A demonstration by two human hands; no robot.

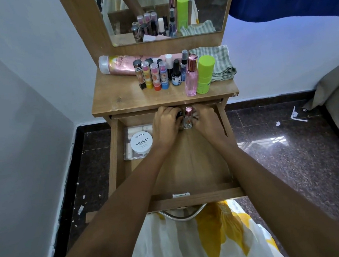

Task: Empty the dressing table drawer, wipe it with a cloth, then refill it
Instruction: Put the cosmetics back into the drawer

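Your forearms (128,186) reach across the pulled-out dressing table drawer (113,154) to its back edge, where both hands work side by side. Your left hand (167,126) is curled round one dark-capped bottle (180,113). Your right hand (206,122) pinches one clear bottle (187,123) with a rose-gold cap, and the two bottles almost touch.

Likely trouble: the bottles could knock together or slip from so cramped a hold. Either one, set down among the crowded uprights on the tabletop (115,92), could topple a row.

At the drawer's left, one white nail-polish-remover tub (141,142) sits on one clear plastic box (126,132). On top stand three lip-balm sticks (155,77), one pink perfume bottle (191,78) and one green stick (205,75). One pink tube (117,64) lies behind them. One folded striped cloth (220,63) sits at the back right, just behind the green stick, so reaching for it risks tipping the uprights in front. The smaller bottles overlap too much to count.
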